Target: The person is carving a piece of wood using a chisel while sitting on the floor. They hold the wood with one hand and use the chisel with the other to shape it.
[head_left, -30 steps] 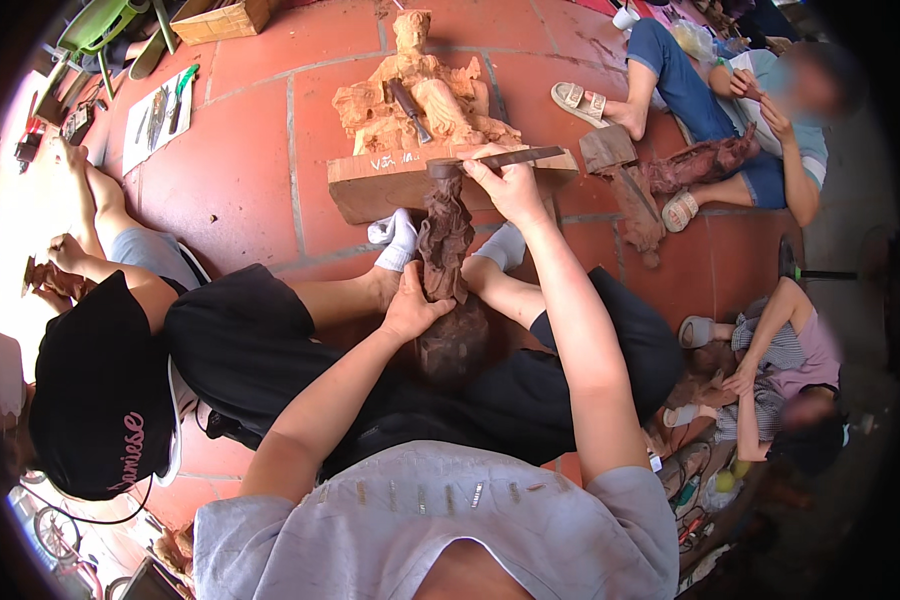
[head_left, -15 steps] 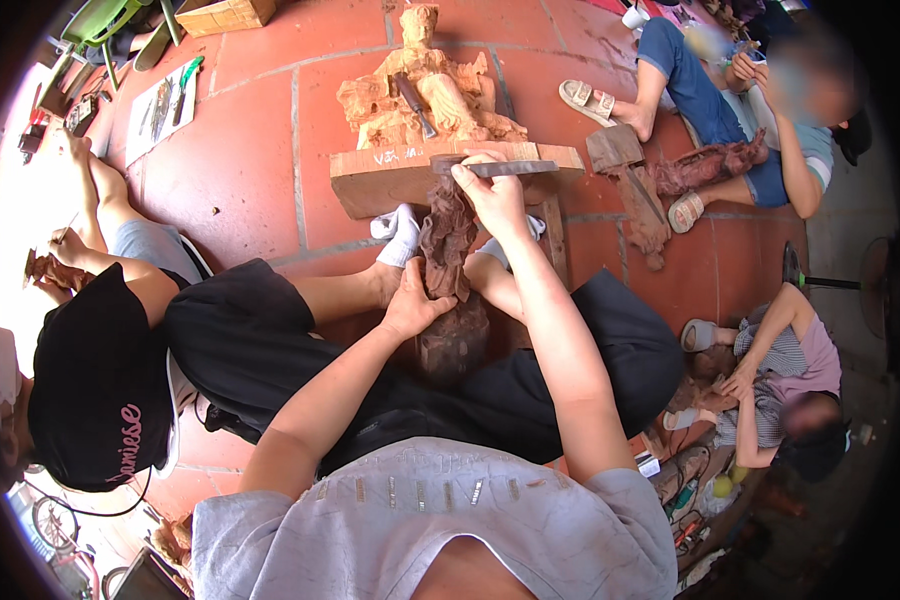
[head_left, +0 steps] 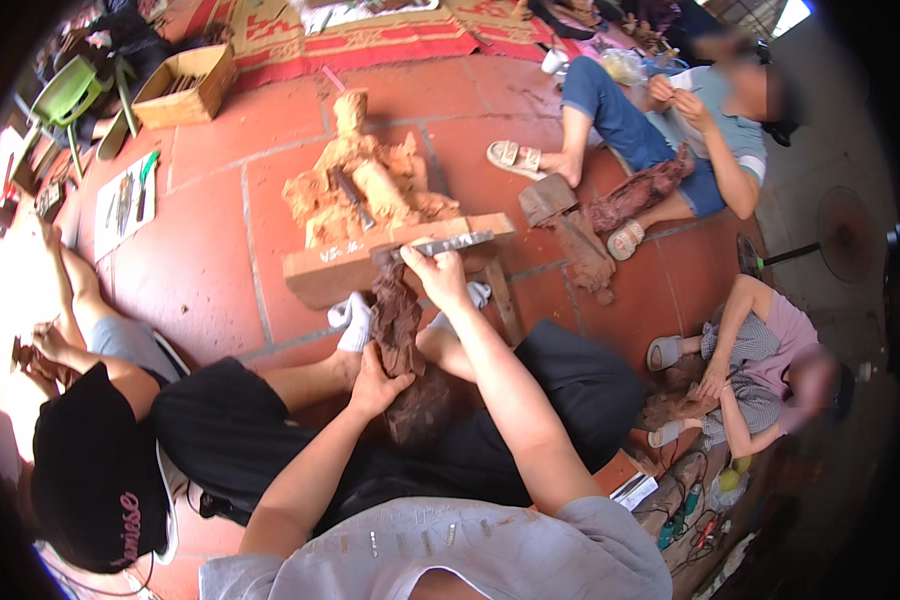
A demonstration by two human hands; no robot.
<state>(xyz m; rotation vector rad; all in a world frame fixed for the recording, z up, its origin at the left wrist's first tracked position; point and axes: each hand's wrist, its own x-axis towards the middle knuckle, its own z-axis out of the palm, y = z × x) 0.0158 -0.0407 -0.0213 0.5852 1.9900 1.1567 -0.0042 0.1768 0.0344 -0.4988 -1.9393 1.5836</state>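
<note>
A dark brown carved wooden figure [head_left: 398,318] stands tilted between my legs, on a rough block base [head_left: 417,410]. My left hand [head_left: 378,384] wraps round its lower part, thumb across the front. At its top, my right hand [head_left: 438,274] is closed on a flat grey metal bar that looks like a file [head_left: 467,242], lying crosswise over the figure's top end. Just beyond is a pale wooden carving of a seated figure [head_left: 385,190] on a thick wooden board [head_left: 320,275]. A dark-handled chisel [head_left: 350,195] rests on that carving.
Beside me on the left a person in a black cap [head_left: 90,470] works on a small piece. Two people sit at the right near another dark carving [head_left: 638,198]. Tools lie on white paper [head_left: 120,215]; a wooden box [head_left: 183,88] and fan [head_left: 840,235] stand farther off.
My view has tilted up, bringing a red patterned mat into sight at the far side. Both hands keep their holds; the file still lies across the figure's top.
</note>
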